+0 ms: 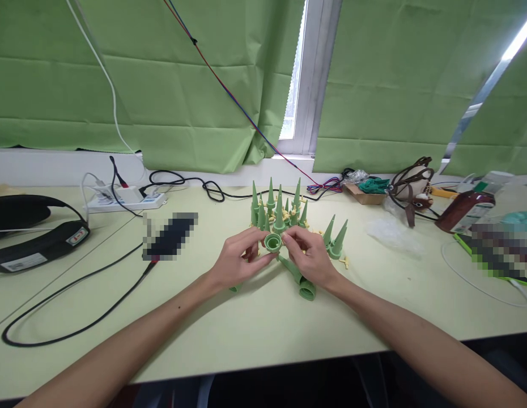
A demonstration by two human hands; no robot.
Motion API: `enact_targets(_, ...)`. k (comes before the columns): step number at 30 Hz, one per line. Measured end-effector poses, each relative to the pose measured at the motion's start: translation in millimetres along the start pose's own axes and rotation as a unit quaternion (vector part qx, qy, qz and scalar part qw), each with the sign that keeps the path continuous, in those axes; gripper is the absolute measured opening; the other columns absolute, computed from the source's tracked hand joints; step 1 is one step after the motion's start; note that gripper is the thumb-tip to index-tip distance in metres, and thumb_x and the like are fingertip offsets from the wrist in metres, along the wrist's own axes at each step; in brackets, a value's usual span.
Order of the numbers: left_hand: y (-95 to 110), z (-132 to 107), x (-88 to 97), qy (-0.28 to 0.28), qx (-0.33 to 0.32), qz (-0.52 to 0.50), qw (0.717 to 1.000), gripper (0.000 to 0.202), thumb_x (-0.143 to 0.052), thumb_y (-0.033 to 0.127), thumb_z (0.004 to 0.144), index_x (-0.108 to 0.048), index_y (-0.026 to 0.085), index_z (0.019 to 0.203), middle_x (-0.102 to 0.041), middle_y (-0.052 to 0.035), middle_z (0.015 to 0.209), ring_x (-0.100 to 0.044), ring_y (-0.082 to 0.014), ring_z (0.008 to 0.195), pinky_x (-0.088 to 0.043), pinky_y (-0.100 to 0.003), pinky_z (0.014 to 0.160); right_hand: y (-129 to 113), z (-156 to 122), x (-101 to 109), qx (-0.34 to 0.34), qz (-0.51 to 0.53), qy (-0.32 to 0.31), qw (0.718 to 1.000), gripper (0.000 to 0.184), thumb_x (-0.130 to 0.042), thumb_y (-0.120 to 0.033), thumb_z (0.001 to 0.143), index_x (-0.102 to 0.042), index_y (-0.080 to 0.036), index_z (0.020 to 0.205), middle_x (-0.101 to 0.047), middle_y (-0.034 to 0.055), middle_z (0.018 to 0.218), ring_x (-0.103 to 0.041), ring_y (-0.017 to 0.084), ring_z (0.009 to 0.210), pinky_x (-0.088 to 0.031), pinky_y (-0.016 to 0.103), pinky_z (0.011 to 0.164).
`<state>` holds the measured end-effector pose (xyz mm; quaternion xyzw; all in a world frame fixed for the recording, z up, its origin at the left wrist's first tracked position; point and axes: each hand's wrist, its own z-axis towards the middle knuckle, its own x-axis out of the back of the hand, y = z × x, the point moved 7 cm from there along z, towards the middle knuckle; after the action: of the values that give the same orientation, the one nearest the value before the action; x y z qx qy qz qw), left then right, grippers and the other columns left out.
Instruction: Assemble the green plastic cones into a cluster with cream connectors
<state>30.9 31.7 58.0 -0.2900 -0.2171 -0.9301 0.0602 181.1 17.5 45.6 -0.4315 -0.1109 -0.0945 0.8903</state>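
Reaching in over the near edge of the pale green table [255, 334] with both bare forearms. Pinching one green cone spike [272, 243] between left hand [236, 262] and right hand [312, 258], its round open end turned toward the camera and its tip hidden behind. Left thumb and forefinger closed narrowly on the rim's left side. Right fingertips closed on the rim's right side and top. So: gripped from both sides, midway between the two hands, near the table's middle. Cannot tell whether clear of the tabletop.

Just below the right hand, lying cones [301, 282], flat on the table with open ends toward the near edge. To the right, a pair of cones [336, 241] standing tips up, with small yellow pieces [344, 262] beside them. Directly behind the fingers, a tight cluster of upright cones [276, 209].

Farther left, a black cable [76, 326] looping across the table, and a white power strip [127, 199] near the back. Far right, a brown bottle [464, 211] on its side. Beyond everything, green curtains [161, 85] parted at a white window frame [314, 73].
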Motion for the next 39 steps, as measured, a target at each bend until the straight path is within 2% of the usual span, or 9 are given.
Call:
enact_targets(6,13.7,-4.7,-0.8,0.008,-0.127,0.106,0.986,0.032,-0.054,0.008,0.088,-0.060,0.021,0.116,-0.062,-0.0042,0.091,-0.048,-0.0058,0.057,-0.039,-0.018,0.049,-2.8,0.8,-0.4,0.003,-0.021,-0.004,1.000,0.026,-0.050,-0.029,0.096,-0.052,-0.018,0.072,-0.044,-0.0041,0.058,-0.038,0.009,0.051,-0.031,0.024,0.051)
enact_targets(9,16.4,-5.3,-0.3,0.022,-0.148,0.138,0.979,0.035,-0.048,0.005,0.088,-0.059,0.022,0.117,-0.062,-0.0042,0.088,-0.056,-0.0089,0.066,-0.040,-0.018,0.051,-3.5,0.7,-0.9,0.005,-0.017,-0.002,1.000,0.027,-0.050,-0.029,0.096,-0.052,-0.018,0.071,-0.044,-0.0043,0.058,-0.038,0.009,0.050,-0.031,0.024,0.050)
enact_targets(12,15.4,-4.7,0.0,0.024,-0.139,0.129,0.982,0.037,-0.048,0.003,0.086,-0.058,0.022,0.117,-0.061,-0.0039,0.089,-0.054,-0.0078,0.064,-0.038,-0.017,0.050,-3.1,0.2,-1.1,0.006,-0.016,0.002,1.000,0.026,-0.050,-0.029,0.096,-0.053,-0.018,0.072,-0.045,-0.0042,0.058,-0.038,0.009,0.050,-0.031,0.024,0.050)
enact_targets(17,5.3,-2.3,0.5,0.012,-0.047,0.060,0.997,0.033,-0.053,0.004,0.083,-0.056,0.020,0.112,-0.057,-0.0007,0.086,-0.044,-0.0047,0.054,-0.039,-0.018,0.049,-1.3,-0.8,-0.1,0.003,-0.008,0.012,1.000,0.023,-0.051,-0.030,0.096,-0.055,-0.018,0.076,-0.046,-0.0041,0.059,-0.039,0.009,0.051,-0.032,0.024,0.049)
enact_targets(23,-12.0,-0.2,-0.8,0.003,0.117,-0.028,0.993,0.003,-0.055,0.019,0.089,-0.056,0.017,0.091,-0.056,0.0011,0.077,-0.046,-0.0061,0.054,-0.040,-0.019,0.051,1.3,-0.8,1.1,-0.013,0.019,0.023,0.999,0.022,-0.052,-0.033,0.096,-0.057,-0.018,0.081,-0.047,-0.0035,0.062,-0.040,0.009,0.051,-0.033,0.023,0.048)
enact_targets(26,-18.8,-0.1,-4.3,-0.015,0.169,-0.077,0.982,0.024,-0.050,0.032,0.096,-0.058,0.016,0.079,-0.053,0.0010,0.068,-0.046,-0.0082,0.056,-0.040,-0.021,0.052,2.0,-0.7,1.0,-0.015,0.021,0.026,0.999,0.021,-0.052,-0.034,0.096,-0.058,-0.018,0.083,-0.048,-0.0028,0.064,-0.041,0.009,0.052,-0.034,0.023,0.048)
enact_targets(30,-27.9,-3.6,-12.0,-0.054,0.235,-0.149,0.959,0.045,-0.042,0.045,0.099,-0.049,0.016,0.066,-0.042,0.0035,0.053,-0.042,-0.0088,0.050,-0.038,-0.022,0.050,2.8,-1.1,-0.2,-0.006,0.015,0.019,1.000,0.020,-0.051,-0.033,0.096,-0.059,-0.019,0.084,-0.052,-0.0008,0.067,-0.044,0.010,0.055,-0.037,0.024,0.051)
enact_targets(34,-29.0,-5.8,-17.2,-0.085,0.261,-0.188,0.943,0.048,-0.046,0.050,0.096,-0.045,0.016,0.062,-0.042,0.0043,0.051,-0.041,-0.0083,0.047,-0.037,-0.022,0.048,2.5,-0.7,-1.6,0.006,-0.002,0.005,1.000,0.021,-0.050,-0.032,0.097,-0.060,-0.019,0.083,-0.054,-0.0002,0.067,-0.045,0.011,0.056,-0.037,0.025,0.052)
enact_targets(39,-25.4,-4.6,-16.4,-0.097,0.262,-0.179,0.943,0.042,-0.053,0.046,0.094,-0.050,0.016,0.065,-0.043,0.0040,0.054,-0.040,-0.0077,0.049,-0.034,-0.022,0.048,-1.8,0.5,-1.6,0.018,-0.018,0.002,1.000,0.021,-0.050,-0.030,0.097,-0.059,-0.019,0.081,-0.054,-0.0002,0.068,-0.045,0.011,0.057,-0.037,0.025,0.054)
